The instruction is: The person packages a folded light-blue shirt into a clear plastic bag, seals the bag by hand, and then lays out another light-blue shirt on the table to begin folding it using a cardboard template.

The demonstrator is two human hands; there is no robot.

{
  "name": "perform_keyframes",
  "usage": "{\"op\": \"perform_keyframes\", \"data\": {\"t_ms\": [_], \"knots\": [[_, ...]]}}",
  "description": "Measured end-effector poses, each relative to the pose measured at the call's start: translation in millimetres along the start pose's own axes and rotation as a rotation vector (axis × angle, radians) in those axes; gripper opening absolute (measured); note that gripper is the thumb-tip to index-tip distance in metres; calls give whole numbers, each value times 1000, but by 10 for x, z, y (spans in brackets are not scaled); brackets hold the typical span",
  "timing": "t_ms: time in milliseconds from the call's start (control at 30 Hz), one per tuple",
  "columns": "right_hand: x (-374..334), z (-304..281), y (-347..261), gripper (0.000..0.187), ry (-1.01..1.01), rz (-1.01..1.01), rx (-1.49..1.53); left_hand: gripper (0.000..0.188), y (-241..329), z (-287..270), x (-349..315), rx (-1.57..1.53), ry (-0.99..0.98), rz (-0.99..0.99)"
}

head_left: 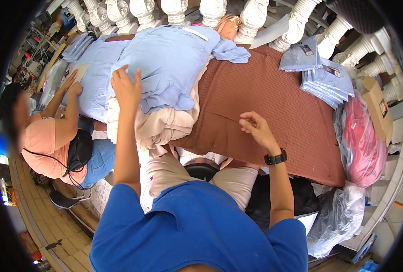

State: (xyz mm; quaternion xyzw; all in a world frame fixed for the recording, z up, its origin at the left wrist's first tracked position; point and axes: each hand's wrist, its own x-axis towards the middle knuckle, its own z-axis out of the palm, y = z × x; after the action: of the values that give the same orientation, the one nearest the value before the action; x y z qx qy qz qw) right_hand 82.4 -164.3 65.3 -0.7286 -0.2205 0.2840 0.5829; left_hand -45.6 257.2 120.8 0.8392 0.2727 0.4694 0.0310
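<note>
My left hand (127,88) is raised at the left side of a pile of light blue garments (165,63), its fingers apart and nothing in them. Whether the fingertips touch the cloth I cannot tell. Beneath the blue pile lie bunched cream garments (165,127). Over the brown quilted cover (265,90) on the table hovers my right hand (259,131), fingers loosely bent and apart, holding nothing that shows. A white strip (195,33) lies on top of the blue pile. One blue piece (231,51) hangs off its right side onto the cover.
At the left a co-worker in a peach shirt (40,140) handles light blue fabric (93,68). Bagged, folded blue shirts (326,77) lie at the far right. White balusters (174,11) line the back. Plastic-wrapped red goods (362,140) and a cardboard box (377,109) stand rightmost.
</note>
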Motion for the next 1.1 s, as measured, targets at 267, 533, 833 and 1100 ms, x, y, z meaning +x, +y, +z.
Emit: {"op": "perform_keyframes", "data": {"t_ms": [267, 533, 833, 1100], "knots": [[326, 849, -876, 34, -141, -211, 81, 37, -230, -67, 259, 61, -252, 36], [1047, 1231, -1400, 34, -62, -10, 478, 28, 940, -485, -249, -1027, -744, 319], [1097, 480, -1568, 27, 176, -328, 526, 70, -205, 49, 85, -294, -528, 380], [1019, -1054, -2071, 29, 313, -358, 770, 45, -564, 272, 390, -220, -328, 284]]}}
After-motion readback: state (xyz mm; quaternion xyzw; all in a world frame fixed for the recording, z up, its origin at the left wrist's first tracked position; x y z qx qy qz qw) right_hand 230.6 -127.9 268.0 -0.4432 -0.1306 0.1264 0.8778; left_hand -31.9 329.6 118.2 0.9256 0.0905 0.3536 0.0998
